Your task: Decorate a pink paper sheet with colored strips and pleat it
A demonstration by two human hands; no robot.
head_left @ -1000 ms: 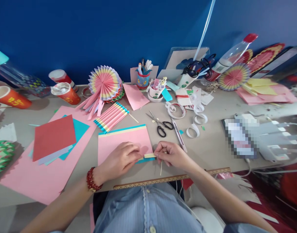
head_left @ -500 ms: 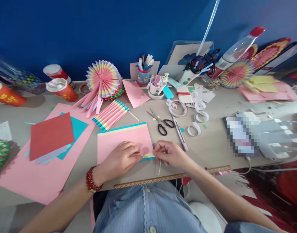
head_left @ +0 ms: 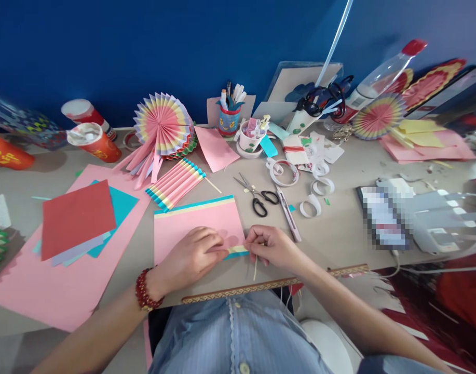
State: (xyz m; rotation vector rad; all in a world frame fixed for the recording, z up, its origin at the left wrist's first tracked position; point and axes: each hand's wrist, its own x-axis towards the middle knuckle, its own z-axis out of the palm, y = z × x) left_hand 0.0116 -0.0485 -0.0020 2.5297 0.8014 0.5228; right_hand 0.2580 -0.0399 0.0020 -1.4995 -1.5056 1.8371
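Note:
A pink sheet of paper [head_left: 199, 221] with blue and pale-yellow bands along its far and near edges lies on the table in front of me. My left hand [head_left: 201, 254] rests flat on its near part, fingers stretched towards the right, fingertips by the banded near edge. At the sheet's near right corner, the fingers of my right hand [head_left: 271, 246] are pinched together on a thin pale-yellow strip [head_left: 255, 270], whose loose end hangs below them. Beyond the sheet, a pleated pink paper piece [head_left: 175, 184] lies with blue and yellow ends.
Black-handled scissors [head_left: 257, 196], a box cutter [head_left: 288, 214] and a tape roll [head_left: 282, 172] lie right of the sheet. Coloured papers [head_left: 80, 221] are stacked at left. Paper fans [head_left: 160, 124], cups [head_left: 93, 143] and a bottle [head_left: 381, 78] stand along the wall; a phone [head_left: 385, 218] lies right.
The view has shifted slightly. Both hands stay in nearly the same place on the pink sheet, and the right hand still pinches the thin strip.

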